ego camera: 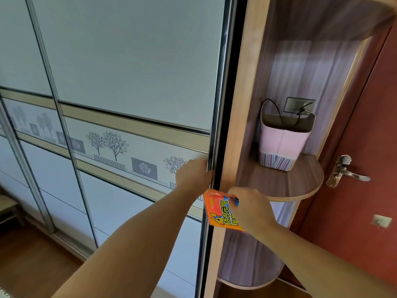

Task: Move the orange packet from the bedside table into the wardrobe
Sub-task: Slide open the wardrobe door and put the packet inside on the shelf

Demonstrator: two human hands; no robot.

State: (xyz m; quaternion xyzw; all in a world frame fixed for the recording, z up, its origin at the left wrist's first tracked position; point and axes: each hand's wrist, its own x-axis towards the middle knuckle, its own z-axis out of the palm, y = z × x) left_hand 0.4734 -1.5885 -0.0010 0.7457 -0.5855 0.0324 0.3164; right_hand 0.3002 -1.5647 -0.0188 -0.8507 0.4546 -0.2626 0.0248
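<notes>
Packet carried to the wardrobe, door shut.
Right hand pinches orange packet; left hand grips sliding door edge; placing remains.

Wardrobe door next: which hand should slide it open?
Probably the left hand: its fingers already rest on the wardrobe door edge. The right hand is busy holding the orange packet.

The frosted sliding wardrobe door stood shut against the pale wooden upright — only a thin dark seam showed between them, too narrow for a hand. The left hand gripped that door's edge. Right of the upright, the curved wooden shelf lay mostly open — a pink striped bag filled its back.
</notes>
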